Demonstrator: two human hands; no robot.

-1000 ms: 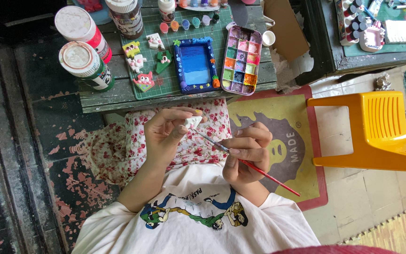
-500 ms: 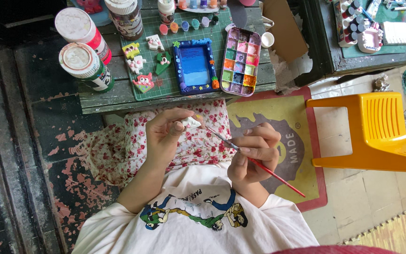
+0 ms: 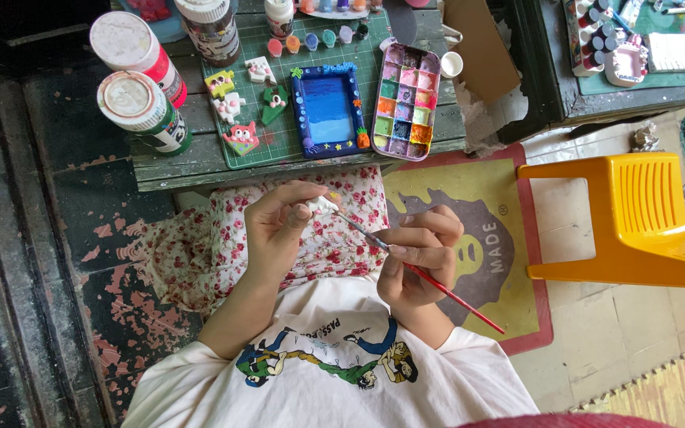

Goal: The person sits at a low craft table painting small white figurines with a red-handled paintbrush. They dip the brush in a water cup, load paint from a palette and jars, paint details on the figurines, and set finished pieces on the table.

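My left hand (image 3: 279,230) pinches a small white clay figure (image 3: 323,204) above my lap, which is covered in red-flowered cloth (image 3: 223,238). My right hand (image 3: 420,257) grips a thin red-handled paintbrush (image 3: 445,292); its tip touches the white figure. Just ahead, on a low wooden table (image 3: 192,170), lies a green cutting mat (image 3: 311,87) with a blue picture frame (image 3: 328,111), several small painted clay figures (image 3: 241,103) and a paint palette (image 3: 407,101) with many coloured wells.
Two large paint bottles (image 3: 140,99) lie at the table's left end, small paint pots (image 3: 319,38) line the mat's far edge. A yellow plastic chair (image 3: 636,222) stands at the right on a tiled floor, beside a yellow and red floor mat (image 3: 509,238).
Both hands have shifted slightly; the brush tip has stayed at the white figure, making small strokes.
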